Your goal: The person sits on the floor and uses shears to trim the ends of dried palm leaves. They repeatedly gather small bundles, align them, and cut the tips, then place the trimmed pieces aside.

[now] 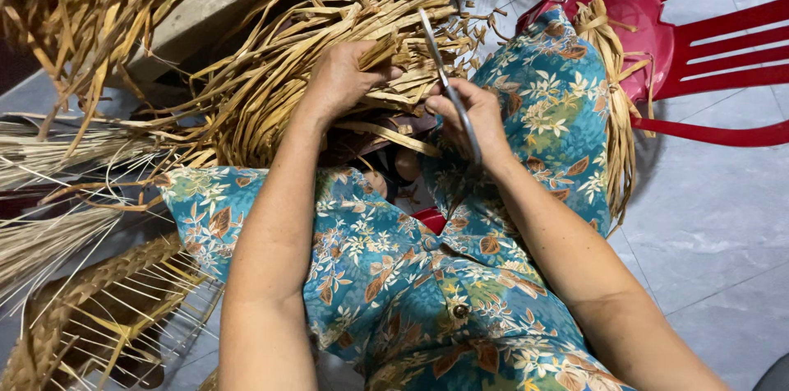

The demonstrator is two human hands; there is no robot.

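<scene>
Floor [715, 226]: pale grey tile with grout lines, bare to the right of the lap. All places below are given relative to the bundle of dried leaf strips [329, 70] that the hands work on.

Far left of the bundle: loose sheaves of thin pale straw [41, 243] lying across the floor. Below them, lower left of the bundle, a half-woven basket frame [99, 317] with a braided rim and bare ribs fanning out. Upper left of the bundle: a grey wooden plank [214, 4], with more dried strips hanging over it. Below the bundle: lap in blue floral fabric [427, 292], both forearms crossing it and hiding the bundle's lower edge. Right of the bundle: a red plastic chair [707, 46], with a smaller hank of strips [612, 87] draped over the raised knee in front of it.

Bundle: flat, tan, dry strips, tangled and curling, fanned up and left, resting just above the knees.

Left hand [341, 78]: on top of the bundle, fingers curled and pressed together, clamping strips.

Right hand [472, 115]: touching the bundle's right edge, fingers closed through the handles of metal scissors [444, 70], blades pointing up over the strips and nearly together.
</scene>
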